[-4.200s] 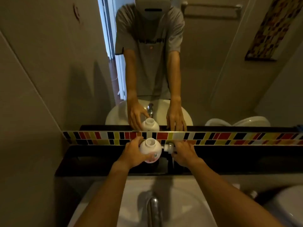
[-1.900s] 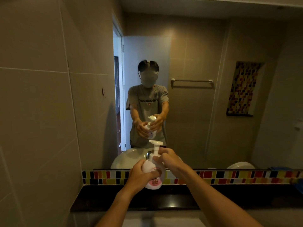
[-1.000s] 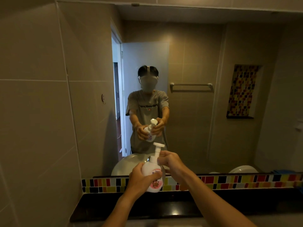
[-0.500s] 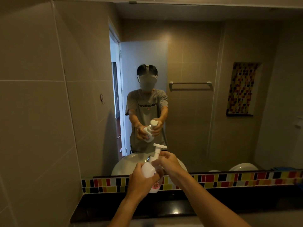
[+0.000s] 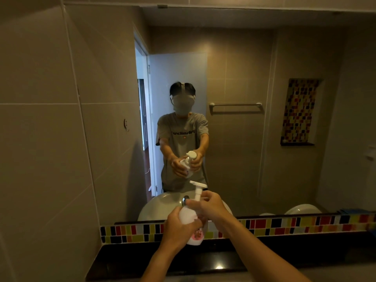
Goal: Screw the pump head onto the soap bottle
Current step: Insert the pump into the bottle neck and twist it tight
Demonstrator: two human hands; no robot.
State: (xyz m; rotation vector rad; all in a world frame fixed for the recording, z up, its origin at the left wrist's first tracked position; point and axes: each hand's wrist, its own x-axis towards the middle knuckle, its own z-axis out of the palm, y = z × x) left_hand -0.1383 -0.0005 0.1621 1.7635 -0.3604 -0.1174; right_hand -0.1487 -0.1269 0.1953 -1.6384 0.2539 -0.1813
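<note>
A white soap bottle [image 5: 188, 216] with a pink picture low on its front hangs in the air above the black ledge, tilted a little to the left. My left hand [image 5: 179, 228] wraps around its body. The white pump head [image 5: 197, 188] stands in the bottle's neck, its spout pointing left. My right hand [image 5: 209, 206] grips the collar at the base of the pump head, and my fingers hide the joint between collar and neck.
A large mirror [image 5: 244, 139] straight ahead shows a person holding the same bottle. Below it run a strip of coloured mosaic tiles [image 5: 284, 224] and a glossy black ledge [image 5: 203, 263]. A tiled wall [image 5: 50, 139] closes the left side.
Since 4.2 s ago the bottle was lifted off the ledge and the pump head was set into its neck. Over the last second my right hand stays on the collar and shifts slightly.
</note>
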